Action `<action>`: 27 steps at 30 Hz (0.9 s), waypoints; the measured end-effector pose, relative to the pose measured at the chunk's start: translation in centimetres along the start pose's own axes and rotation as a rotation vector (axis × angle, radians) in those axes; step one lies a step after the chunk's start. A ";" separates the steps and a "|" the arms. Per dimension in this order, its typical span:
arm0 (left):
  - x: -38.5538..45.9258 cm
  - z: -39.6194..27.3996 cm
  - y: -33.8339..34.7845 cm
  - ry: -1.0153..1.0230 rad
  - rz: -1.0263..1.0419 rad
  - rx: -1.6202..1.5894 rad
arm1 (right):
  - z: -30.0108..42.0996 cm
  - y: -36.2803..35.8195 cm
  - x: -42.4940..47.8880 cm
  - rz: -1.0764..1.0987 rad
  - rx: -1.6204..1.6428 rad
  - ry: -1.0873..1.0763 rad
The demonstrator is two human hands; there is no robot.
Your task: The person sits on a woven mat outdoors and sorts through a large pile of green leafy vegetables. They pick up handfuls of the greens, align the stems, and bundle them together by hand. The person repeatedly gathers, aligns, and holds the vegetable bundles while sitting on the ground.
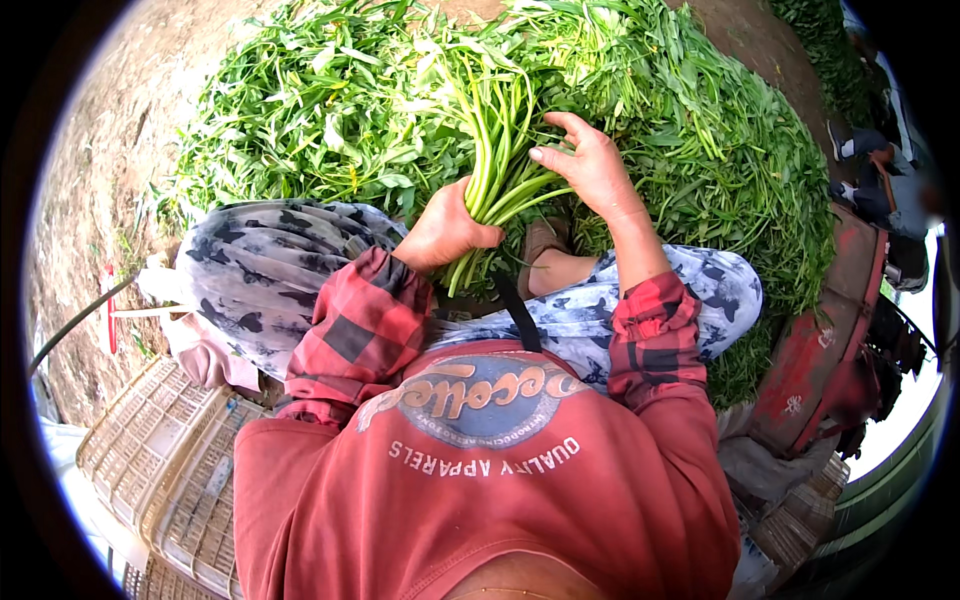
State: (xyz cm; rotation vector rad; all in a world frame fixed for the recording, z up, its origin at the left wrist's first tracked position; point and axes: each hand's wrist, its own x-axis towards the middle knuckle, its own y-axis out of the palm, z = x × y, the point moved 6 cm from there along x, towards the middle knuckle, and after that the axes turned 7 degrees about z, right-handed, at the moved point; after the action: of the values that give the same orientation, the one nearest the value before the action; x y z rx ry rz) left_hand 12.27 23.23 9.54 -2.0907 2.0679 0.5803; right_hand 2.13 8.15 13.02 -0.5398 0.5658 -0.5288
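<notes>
A bunch of long green leafy stems [484,142], which looks like water spinach, is gripped around its lower stalks by my left hand [448,229]. Its leafy tops point away from me and its lower ends hang below my thumb. To the right of the bunch is my right hand [589,161], fingers apart, thumb and forefinger spread, with nothing seen between them. A few stalks of the bunch fan out just under its palm; whether they touch it I cannot tell. Beyond both hands spreads a large heap of the same greens [300,112].
Woven plastic crates [161,442] stand at the lower left, beside a pink cloth [210,349]. A worn red metal piece [817,337] borders the heap on the right. Another person [889,176] sits at the far right. Bare earth [127,150] lies at the left.
</notes>
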 end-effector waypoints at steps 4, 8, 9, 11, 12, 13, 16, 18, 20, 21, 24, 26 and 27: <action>-0.2 -0.7 0.5 -0.050 0.034 0.022 | -0.4 0.6 0.5 0.043 -0.055 0.016; 0.2 1.5 0.3 0.040 -0.008 0.216 | 0.8 -0.1 -0.1 -0.245 -0.128 -0.152; 0.0 0.7 0.2 0.074 -0.005 0.124 | 1.4 -0.8 -0.6 -0.355 -0.127 -0.206; -0.9 -2.0 -0.4 0.145 -0.010 -0.064 | 1.4 -5.7 -1.7 -0.697 0.373 -0.176; -1.5 -3.2 -1.0 0.200 -0.032 -0.126 | 1.4 -9.2 -3.2 -0.861 0.557 -0.131; -1.6 -3.2 -1.2 0.262 -0.099 -0.437 | 0.7 -12.2 -4.7 -1.042 0.652 -0.230; -0.1 -0.2 -1.5 0.032 -0.020 -0.904 | -2.0 -15.0 -5.3 -0.937 0.419 -0.069; 0.0 -0.7 -1.4 0.047 0.032 -0.953 | -3.4 -12.9 -3.5 -0.550 -0.196 0.075; -0.6 -1.5 -1.7 0.037 0.041 -0.996 | -0.7 -10.3 -3.6 -0.380 -0.539 0.273; -0.9 -1.9 -1.9 0.067 0.051 -0.980 | 0.2 -9.6 -3.7 -0.361 -0.677 0.339; -0.9 -1.9 -1.4 0.004 0.135 -0.850 | 5.6 -6.2 -4.1 -0.323 -0.681 -0.171; -1.7 -3.2 -0.5 -0.013 0.183 -0.762 | 9.7 -2.7 -4.7 -0.150 -0.740 -0.465; -2.0 -3.9 0.1 -0.012 0.213 -0.727 | 11.3 -1.0 -5.2 -0.047 -0.792 -0.576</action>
State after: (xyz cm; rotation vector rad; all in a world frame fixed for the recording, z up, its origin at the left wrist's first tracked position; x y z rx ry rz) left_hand 12.89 23.68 13.90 -2.1610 2.3179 1.5690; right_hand 5.02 14.21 23.54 -1.4059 0.1852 -0.1513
